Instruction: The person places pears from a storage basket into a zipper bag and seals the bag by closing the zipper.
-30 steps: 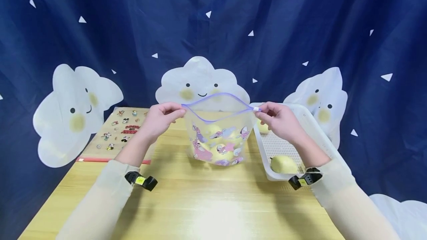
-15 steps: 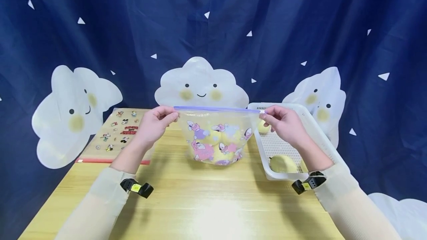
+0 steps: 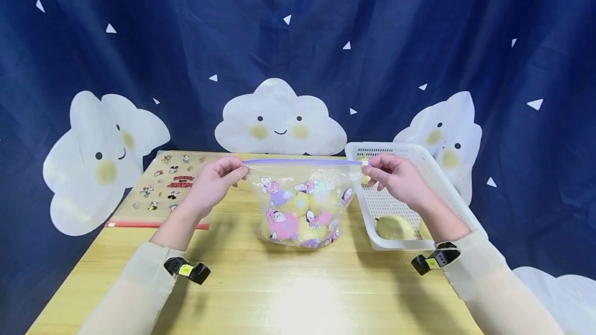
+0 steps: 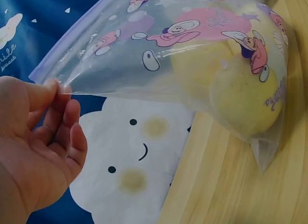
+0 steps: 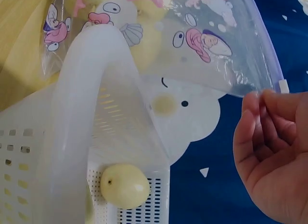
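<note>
A clear zipper bag (image 3: 298, 206) printed with pink and purple cartoon figures stands upright mid-table, its purple zip edge pulled straight. Several yellow pears (image 4: 245, 98) show through the plastic. My left hand (image 3: 216, 182) pinches the bag's top left corner between thumb and fingertips. At the opposite corner my right hand (image 3: 396, 177) pinches the edge beside the white slider (image 5: 284, 86). In the left wrist view the bag's film stretches away from the left thumb (image 4: 43, 91).
To the right, a white perforated basket (image 3: 368, 221) holds pears, one (image 3: 396, 227) near its front. A second zipper bag (image 3: 155, 190) with a red zip lies flat at the left on the wooden table (image 3: 261, 283). A blue curtain (image 3: 298, 25) hangs behind.
The bag's mouth, gaping a second ago, is now drawn into a straight line. My hands have moved apart, then lowered slightly, and the bag has come a little nearer.
</note>
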`<move>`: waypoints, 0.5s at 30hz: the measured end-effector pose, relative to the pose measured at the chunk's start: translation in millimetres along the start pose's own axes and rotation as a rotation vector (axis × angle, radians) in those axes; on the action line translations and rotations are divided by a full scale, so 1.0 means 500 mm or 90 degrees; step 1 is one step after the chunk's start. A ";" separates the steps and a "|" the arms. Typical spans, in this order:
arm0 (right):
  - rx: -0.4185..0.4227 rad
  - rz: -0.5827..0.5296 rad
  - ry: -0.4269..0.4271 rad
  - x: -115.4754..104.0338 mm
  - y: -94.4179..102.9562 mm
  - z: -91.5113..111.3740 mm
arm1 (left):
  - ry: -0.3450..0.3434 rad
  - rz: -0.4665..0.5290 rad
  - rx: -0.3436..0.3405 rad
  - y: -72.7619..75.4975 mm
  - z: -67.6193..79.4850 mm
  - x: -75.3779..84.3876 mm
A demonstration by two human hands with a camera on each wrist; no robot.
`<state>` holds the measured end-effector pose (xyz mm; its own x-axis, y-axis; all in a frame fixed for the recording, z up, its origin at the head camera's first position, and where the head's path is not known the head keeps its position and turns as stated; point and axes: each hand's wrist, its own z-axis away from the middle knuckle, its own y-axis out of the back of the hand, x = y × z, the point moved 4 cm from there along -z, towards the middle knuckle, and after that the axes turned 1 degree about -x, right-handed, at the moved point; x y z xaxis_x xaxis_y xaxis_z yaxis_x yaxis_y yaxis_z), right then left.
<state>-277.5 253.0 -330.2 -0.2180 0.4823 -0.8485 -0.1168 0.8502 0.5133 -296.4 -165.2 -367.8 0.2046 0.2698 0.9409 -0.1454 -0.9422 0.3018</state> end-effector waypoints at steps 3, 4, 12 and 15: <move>-0.007 -0.038 -0.001 0.009 -0.001 0.000 | -0.011 0.014 -0.007 -0.002 0.003 -0.005; -0.010 -0.048 -0.001 0.012 -0.001 0.000 | -0.016 0.016 -0.010 -0.003 0.003 -0.006; -0.046 -0.113 -0.004 0.017 -0.015 0.005 | -0.030 0.041 -0.024 -0.013 0.005 -0.012; -0.053 -0.106 0.002 0.016 -0.021 0.006 | -0.033 0.024 -0.030 -0.015 0.007 -0.007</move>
<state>-275.4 248.4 -342.9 -0.1914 0.3354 -0.9224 -0.2313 0.8979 0.3745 -292.5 -159.8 -374.1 0.2483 0.2222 0.9429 -0.1996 -0.9407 0.2742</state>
